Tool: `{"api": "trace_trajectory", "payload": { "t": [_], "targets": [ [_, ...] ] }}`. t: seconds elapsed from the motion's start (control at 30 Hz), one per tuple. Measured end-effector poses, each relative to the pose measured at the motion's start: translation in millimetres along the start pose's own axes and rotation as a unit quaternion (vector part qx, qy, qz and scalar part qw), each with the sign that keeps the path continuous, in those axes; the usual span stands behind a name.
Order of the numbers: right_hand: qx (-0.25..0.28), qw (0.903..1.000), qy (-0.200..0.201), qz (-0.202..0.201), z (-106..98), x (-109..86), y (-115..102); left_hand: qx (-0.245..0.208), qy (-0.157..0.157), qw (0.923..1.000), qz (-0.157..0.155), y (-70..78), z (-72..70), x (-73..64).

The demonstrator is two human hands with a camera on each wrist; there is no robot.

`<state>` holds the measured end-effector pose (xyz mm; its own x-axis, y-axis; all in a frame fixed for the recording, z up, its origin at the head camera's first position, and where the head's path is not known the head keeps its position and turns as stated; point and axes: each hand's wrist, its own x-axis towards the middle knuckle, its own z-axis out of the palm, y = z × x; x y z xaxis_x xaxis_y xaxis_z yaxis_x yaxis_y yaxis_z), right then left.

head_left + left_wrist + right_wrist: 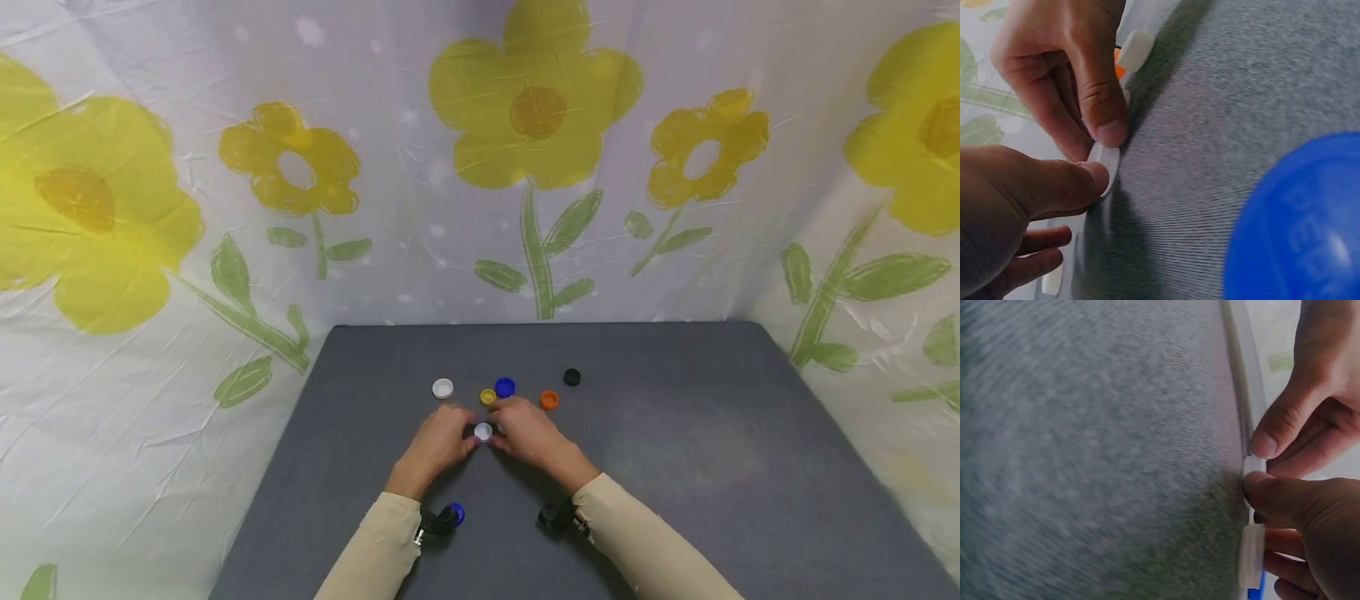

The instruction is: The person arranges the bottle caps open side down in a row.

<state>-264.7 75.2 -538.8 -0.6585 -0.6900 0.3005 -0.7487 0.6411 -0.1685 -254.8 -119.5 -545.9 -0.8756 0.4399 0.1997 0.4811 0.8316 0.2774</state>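
A small white cap (483, 432) stands close over the grey table between both hands. My left hand (438, 440) pinches one side of it; my right hand (527, 432) pinches the opposite side. In the left wrist view, the left hand's thumb (1094, 178) and the right thumb (1112, 132) lie on the cap's near face. The right wrist view shows the same white cap (1253, 465) edge-on, mostly covered by the thumbs. Beside the right hand's lower fingers is another whitish cap (1252, 556), with blue showing behind it.
Beyond the hands lie a white cap (442, 388), a yellow cap (488, 397), a blue cap (505, 387), an orange cap (550, 400) and a black cap (572, 377). Another blue cap (457, 513) lies by the left wrist. A flowered curtain (405, 250) hangs behind the table (675, 500).
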Motion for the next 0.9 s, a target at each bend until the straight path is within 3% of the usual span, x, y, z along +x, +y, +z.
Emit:
{"api": "trace_trajectory", "payload": {
  "t": [0.37,0.9],
  "targets": [
    [0.020,0.9997,-0.001,0.016,-2,-0.6,-3,-0.010,0.029,0.9994,0.013,0.9,1.3,-2.1],
    [0.063,0.9959,0.035,0.055,-27,-12.7,-9,-0.022,0.058,0.9976,0.030,20.3,-23.8,-4.1]
  ]
}}
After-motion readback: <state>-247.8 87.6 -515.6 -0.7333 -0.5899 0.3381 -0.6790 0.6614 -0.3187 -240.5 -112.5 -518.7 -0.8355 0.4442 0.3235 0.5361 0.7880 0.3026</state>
